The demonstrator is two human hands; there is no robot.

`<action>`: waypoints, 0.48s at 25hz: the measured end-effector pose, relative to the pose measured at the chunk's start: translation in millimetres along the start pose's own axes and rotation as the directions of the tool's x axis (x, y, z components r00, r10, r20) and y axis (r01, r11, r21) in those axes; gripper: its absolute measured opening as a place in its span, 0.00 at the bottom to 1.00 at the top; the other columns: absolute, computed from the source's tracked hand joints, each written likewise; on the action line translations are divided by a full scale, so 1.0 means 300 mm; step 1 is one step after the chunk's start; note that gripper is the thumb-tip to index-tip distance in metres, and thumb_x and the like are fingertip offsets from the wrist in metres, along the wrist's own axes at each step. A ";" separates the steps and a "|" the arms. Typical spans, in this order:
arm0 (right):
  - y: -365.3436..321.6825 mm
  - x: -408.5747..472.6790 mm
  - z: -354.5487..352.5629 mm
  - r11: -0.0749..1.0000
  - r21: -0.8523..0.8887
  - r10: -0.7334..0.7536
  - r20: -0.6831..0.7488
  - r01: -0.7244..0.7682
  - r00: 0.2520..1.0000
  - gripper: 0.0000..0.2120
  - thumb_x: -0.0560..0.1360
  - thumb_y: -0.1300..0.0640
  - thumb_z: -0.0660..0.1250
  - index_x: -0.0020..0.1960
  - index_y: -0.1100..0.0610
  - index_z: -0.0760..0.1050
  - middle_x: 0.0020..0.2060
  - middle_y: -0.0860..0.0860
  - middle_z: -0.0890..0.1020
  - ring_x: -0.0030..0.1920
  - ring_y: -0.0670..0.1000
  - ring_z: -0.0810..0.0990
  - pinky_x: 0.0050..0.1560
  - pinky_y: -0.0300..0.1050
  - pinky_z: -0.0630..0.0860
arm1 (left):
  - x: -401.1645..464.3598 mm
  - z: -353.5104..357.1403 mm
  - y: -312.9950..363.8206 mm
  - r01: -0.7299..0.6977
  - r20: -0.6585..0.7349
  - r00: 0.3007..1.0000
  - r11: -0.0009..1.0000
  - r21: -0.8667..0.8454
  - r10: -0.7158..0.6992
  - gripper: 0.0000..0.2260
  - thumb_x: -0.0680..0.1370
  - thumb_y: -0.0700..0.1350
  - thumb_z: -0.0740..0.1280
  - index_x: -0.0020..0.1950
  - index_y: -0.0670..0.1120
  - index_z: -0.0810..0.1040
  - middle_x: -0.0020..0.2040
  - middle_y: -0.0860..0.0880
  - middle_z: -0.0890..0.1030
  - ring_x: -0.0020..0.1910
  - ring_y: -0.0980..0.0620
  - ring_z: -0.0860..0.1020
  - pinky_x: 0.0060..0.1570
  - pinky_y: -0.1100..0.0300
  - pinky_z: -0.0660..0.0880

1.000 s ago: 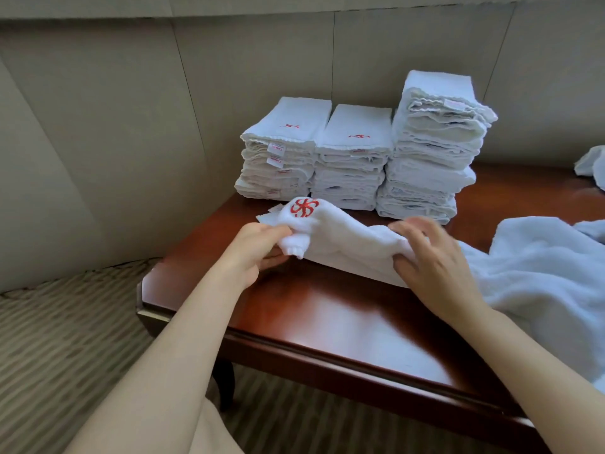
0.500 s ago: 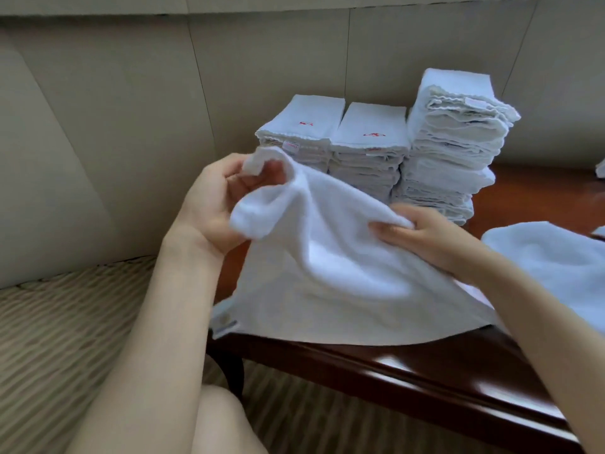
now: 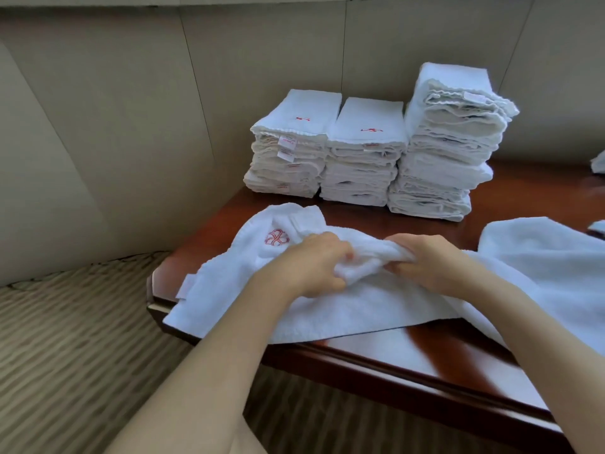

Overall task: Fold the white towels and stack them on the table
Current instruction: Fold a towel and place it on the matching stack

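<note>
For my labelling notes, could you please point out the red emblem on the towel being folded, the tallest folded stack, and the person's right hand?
red emblem [image 3: 277,237], head view, centre of the embroidery.
tallest folded stack [image 3: 448,142], head view, front face.
right hand [image 3: 429,262], head view, back of hand.

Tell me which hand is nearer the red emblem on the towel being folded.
Left. The left hand grips the towel just right of the red emblem; the right hand holds the bunched fold farther right.

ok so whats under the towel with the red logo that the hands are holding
The towel lies on the dark wooden table, its left end draped over the table's corner. Both the left hand and right hand bunch its middle. Anything beneath the cloth is hidden.
</note>
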State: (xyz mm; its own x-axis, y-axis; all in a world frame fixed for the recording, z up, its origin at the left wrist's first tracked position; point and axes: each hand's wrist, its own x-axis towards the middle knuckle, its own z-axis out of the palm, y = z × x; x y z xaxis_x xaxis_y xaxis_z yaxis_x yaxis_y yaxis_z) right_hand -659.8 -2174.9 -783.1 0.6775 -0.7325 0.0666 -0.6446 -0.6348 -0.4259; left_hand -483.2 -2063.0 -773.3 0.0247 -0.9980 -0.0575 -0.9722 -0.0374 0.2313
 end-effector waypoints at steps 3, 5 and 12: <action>-0.027 -0.043 -0.026 0.980 0.185 -0.081 0.026 0.075 0.996 0.15 0.72 0.53 0.69 0.57 0.44 0.75 0.46 0.45 0.81 0.48 0.48 0.79 0.50 0.44 0.75 | 0.045 0.026 -0.029 0.036 -0.145 0.989 0.999 0.021 -0.033 0.14 0.76 0.46 0.63 0.62 0.49 0.73 0.59 0.48 0.73 0.59 0.46 0.71 0.53 0.49 0.73; -0.017 -0.079 -0.038 0.998 0.013 -0.057 0.110 0.056 0.992 0.21 0.69 0.51 0.69 0.61 0.44 0.70 0.50 0.44 0.79 0.51 0.49 0.77 0.53 0.45 0.72 | 0.060 0.014 -0.051 0.132 -0.293 0.944 0.988 -0.079 -0.150 0.06 0.76 0.44 0.61 0.51 0.49 0.74 0.50 0.47 0.76 0.52 0.43 0.74 0.48 0.50 0.74; 0.272 -0.218 -0.221 0.876 -0.329 0.290 -0.226 -0.353 0.930 0.17 0.73 0.49 0.66 0.60 0.50 0.69 0.55 0.50 0.78 0.57 0.54 0.75 0.54 0.50 0.67 | 0.127 0.005 -0.091 0.563 -0.561 0.723 0.815 0.140 -0.403 0.17 0.74 0.38 0.64 0.63 0.46 0.71 0.59 0.38 0.71 0.61 0.38 0.68 0.60 0.49 0.64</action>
State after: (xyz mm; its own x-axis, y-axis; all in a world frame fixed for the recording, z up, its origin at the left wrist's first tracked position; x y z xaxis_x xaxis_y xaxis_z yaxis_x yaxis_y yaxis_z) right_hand -780.1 -2195.0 -762.4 0.3632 -0.9207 0.1428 -0.9203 -0.3785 -0.0992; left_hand -456.1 -2099.9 -783.2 0.5403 -0.7348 0.4101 -0.8108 -0.5849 0.0203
